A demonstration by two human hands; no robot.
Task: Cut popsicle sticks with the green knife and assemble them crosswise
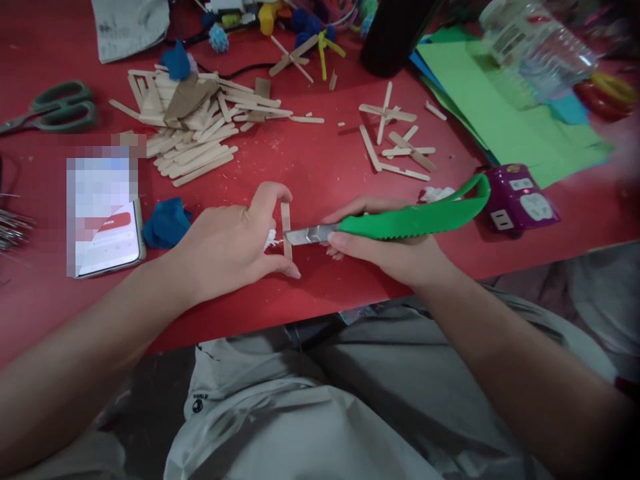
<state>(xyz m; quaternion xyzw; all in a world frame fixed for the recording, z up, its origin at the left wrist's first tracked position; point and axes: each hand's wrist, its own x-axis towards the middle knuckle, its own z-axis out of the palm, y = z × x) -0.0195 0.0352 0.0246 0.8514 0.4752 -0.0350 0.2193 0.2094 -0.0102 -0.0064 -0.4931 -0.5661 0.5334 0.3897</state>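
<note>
On the red table, a short wooden stick lies near the front edge. My left hand pinches it between index finger and thumb, pressing it onto the table. My right hand is wrapped round a green-handled utility knife. Its metal blade tip rests against the right side of the stick. A bit of white glue residue sits beside the stick under my left fingers.
A heap of wooden sticks lies at the back left, with glued stick crosses at the back right. Scissors, a phone, blue clay lumps, a purple power strip, green paper and a plastic bottle surround the hands.
</note>
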